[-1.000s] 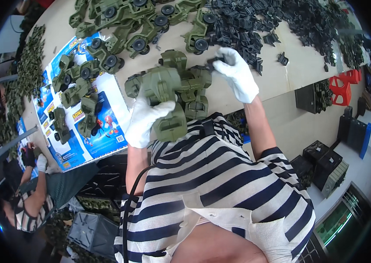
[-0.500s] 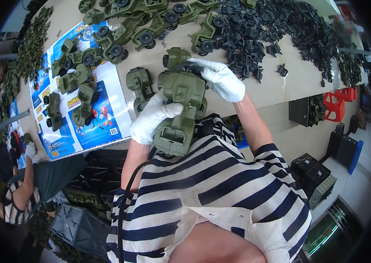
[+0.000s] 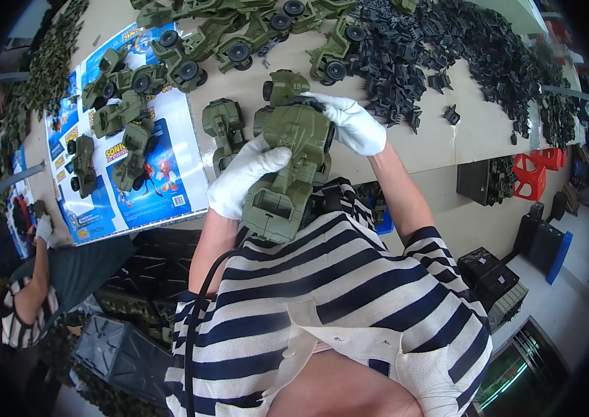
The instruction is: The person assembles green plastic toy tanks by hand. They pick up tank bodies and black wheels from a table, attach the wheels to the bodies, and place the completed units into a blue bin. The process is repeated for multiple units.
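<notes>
An olive-green toy truck point(image 3: 298, 132) is held up near the table's front edge, close to my striped shirt. My left hand point(image 3: 242, 181), in a white glove, grips it from the left with the thumb across its middle. At the truck's far end, my white-gloved right hand point(image 3: 353, 125) has its fingertips closed on a small black plastic part point(image 3: 306, 103) pressed against the body. The fingers' undersides are hidden. Just left of the held truck, another green toy truck point(image 3: 223, 125) stands on the table.
More green toy vehicles point(image 3: 239, 52) crowd the far side, and several lie on a printed blue-and-white sheet point(image 3: 193, 170). Black plastic parts point(image 3: 405, 80) are heaped at the far right. A red stool point(image 3: 530, 174) stands beyond the table; a co-worker's gloved hand point(image 3: 44, 229) shows at left.
The held truck has shifted slightly up and tilted a little. Both hands keep their places on it, and the whole view has moved slightly.
</notes>
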Demonstrator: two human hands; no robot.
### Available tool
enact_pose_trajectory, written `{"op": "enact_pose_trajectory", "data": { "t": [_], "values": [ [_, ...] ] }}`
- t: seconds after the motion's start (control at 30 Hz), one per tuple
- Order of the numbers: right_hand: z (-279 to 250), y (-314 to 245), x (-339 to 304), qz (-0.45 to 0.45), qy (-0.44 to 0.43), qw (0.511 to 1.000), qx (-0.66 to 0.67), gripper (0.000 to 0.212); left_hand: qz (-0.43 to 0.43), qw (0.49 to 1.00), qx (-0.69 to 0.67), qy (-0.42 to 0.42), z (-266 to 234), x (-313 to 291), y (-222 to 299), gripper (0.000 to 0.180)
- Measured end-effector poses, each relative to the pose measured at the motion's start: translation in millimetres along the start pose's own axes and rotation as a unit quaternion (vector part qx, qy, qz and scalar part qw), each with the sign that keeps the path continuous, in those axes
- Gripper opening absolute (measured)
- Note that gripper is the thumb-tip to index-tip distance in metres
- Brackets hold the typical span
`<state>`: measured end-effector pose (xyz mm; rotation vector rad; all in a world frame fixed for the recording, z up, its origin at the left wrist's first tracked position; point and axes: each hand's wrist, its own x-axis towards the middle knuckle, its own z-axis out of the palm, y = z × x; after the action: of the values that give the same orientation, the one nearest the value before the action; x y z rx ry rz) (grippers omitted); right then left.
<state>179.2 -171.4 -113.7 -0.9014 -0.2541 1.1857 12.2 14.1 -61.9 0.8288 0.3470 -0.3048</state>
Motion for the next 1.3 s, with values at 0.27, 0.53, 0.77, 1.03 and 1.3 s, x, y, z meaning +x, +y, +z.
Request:
{"op": "enact_pose_trajectory", "data": {
  "t": [0.27, 0.53, 0.77, 1.03, 1.3],
  "values": [
    [-2.3, 4.5, 4.6, -0.019, -0.017, 1.0, 0.017, 0.058, -0.001, 0.998, -0.064, -0.012, 5.8, -0.1, 3.4, 0.07],
    [-4.0, -2.3, 4.0, -0.014, -0.034, 0.999, 0.0, 0.057, -0.004, 0.996, -0.087, -0.029, 2.4, -0.2, 2.7, 0.073],
    [-15.3, -4.9, 4.9, -0.034, -0.04, 0.995, -0.082, 0.051, -0.008, 0.995, -0.097, -0.02, 2.3, 0.1, 1.0, 0.076],
    [-8.4, -3.1, 5.5, -0.06, 0.004, 0.995, -0.076, 0.046, -0.003, 0.996, -0.082, -0.019, 7.6, -3.8, 12.3, 0.075],
    [18.8, -48.9, 9.7, -0.059, -0.027, 0.96, -0.273, 0.049, 0.022, 0.998, -0.025, 0.055, 5.5, 5.5, 13.2, 0.062]
  ]
}}
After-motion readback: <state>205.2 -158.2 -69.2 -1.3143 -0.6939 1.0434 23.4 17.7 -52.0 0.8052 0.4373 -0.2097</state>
